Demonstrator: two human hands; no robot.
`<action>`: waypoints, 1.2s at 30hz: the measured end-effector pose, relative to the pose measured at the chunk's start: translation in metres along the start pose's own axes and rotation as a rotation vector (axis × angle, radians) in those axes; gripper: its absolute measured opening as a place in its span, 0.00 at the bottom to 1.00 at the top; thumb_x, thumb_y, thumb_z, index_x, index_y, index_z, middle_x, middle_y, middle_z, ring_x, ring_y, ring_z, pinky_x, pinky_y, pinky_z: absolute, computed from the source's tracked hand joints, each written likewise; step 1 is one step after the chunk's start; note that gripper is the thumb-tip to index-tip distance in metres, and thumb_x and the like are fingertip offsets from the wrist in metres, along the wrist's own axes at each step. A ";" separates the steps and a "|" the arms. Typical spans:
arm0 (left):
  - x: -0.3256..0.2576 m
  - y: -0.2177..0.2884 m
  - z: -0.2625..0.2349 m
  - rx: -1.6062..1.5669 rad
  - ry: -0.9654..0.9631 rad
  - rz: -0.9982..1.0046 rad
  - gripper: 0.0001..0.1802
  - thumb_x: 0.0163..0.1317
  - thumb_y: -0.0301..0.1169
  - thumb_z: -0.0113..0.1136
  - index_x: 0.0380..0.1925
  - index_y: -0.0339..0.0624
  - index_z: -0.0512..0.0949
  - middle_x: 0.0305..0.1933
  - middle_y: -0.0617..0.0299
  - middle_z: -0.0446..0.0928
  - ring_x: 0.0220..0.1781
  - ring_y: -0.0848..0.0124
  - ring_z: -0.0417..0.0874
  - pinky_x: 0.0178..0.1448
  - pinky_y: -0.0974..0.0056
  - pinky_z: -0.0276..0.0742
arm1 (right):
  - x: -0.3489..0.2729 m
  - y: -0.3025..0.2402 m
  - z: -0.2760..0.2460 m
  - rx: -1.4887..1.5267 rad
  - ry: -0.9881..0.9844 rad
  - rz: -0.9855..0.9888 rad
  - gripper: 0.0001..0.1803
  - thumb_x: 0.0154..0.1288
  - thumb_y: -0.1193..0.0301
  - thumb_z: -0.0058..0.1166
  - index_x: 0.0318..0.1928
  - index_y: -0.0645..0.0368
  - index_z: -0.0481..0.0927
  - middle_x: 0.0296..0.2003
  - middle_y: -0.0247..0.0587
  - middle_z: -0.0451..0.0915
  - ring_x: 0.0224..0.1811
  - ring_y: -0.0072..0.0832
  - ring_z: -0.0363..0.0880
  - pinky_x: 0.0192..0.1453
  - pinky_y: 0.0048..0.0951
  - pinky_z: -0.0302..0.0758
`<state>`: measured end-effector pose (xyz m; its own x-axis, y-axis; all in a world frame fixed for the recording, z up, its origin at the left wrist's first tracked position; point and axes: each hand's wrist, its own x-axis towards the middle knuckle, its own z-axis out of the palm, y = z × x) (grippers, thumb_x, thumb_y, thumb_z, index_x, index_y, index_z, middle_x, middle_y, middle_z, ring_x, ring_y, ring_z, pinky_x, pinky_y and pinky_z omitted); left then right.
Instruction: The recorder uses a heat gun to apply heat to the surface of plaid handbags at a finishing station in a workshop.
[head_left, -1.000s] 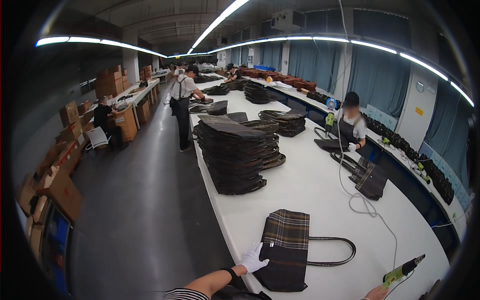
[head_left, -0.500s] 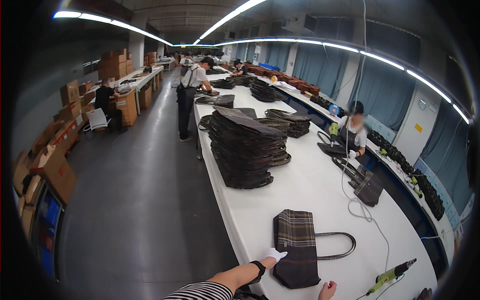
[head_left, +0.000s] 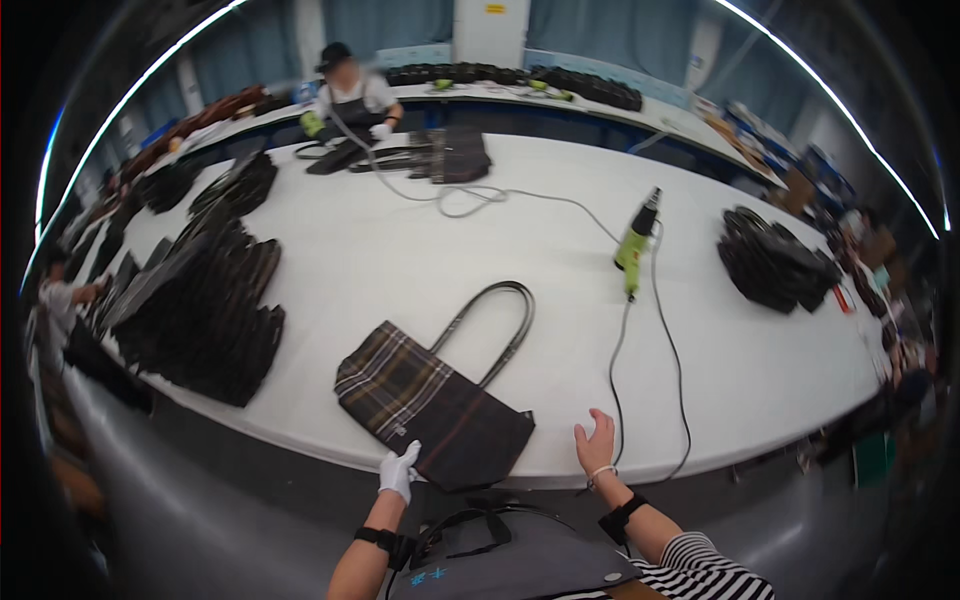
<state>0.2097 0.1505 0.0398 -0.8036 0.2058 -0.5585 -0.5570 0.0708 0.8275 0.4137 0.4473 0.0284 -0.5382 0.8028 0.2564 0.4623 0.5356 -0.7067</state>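
Observation:
A dark plaid tote bag (head_left: 440, 405) lies flat on the white table, its dark loop handle (head_left: 527, 325) stretched out to the far side. My left hand (head_left: 398, 474), in a white glove, grips the bag's near edge with the thumb on top; its other fingers are partly hidden. To the right of the bag, my bare right hand (head_left: 597, 447) hovers over the table's near edge, fingers apart and holding nothing. Beyond it lies a green heat gun (head_left: 634, 247) with a black nozzle.
Stacked dark bags (head_left: 205, 315) stand at the left, and another dark pile (head_left: 775, 262) at the right. A cable (head_left: 520, 192) snakes across the white table (head_left: 560, 365). Across it a co-worker (head_left: 355, 100) holds a green tool beside another plaid bag (head_left: 455, 155).
The view has swung right, bringing the heat gun and my right forearm further into sight. My left hand stays at the bag's edge; the right remains off the bag.

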 end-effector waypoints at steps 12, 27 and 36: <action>0.009 0.017 -0.099 0.248 -0.070 0.053 0.10 0.59 0.36 0.62 0.36 0.44 0.77 0.22 0.74 0.70 0.12 0.84 0.56 0.16 0.76 0.50 | -0.146 0.112 -0.085 0.199 0.134 0.990 0.50 0.49 0.50 0.63 0.64 0.67 0.55 0.60 0.59 0.64 0.63 0.49 0.63 0.63 0.42 0.64; 0.037 0.024 -0.096 0.341 -0.008 -0.009 0.17 0.55 0.49 0.63 0.29 0.51 0.72 0.17 0.71 0.68 0.08 0.81 0.53 0.12 0.74 0.47 | -0.131 0.064 -0.003 0.396 0.012 0.809 0.26 0.48 0.61 0.62 0.45 0.67 0.76 0.40 0.44 0.79 0.41 0.32 0.76 0.45 0.32 0.73; 0.044 0.014 -0.105 -0.078 -0.082 0.139 0.26 0.59 0.40 0.61 0.52 0.37 0.69 0.47 0.54 0.75 0.42 0.62 0.79 0.41 0.57 0.79 | -0.123 0.035 -0.022 0.016 -0.290 0.931 0.13 0.61 0.67 0.45 0.41 0.61 0.76 0.34 0.41 0.83 0.27 0.29 0.80 0.32 0.33 0.78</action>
<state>0.1443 0.0578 0.0205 -0.8560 0.2879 -0.4295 -0.4586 -0.0392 0.8878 0.5119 0.3729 -0.0139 -0.1162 0.8064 -0.5799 0.7822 -0.2855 -0.5538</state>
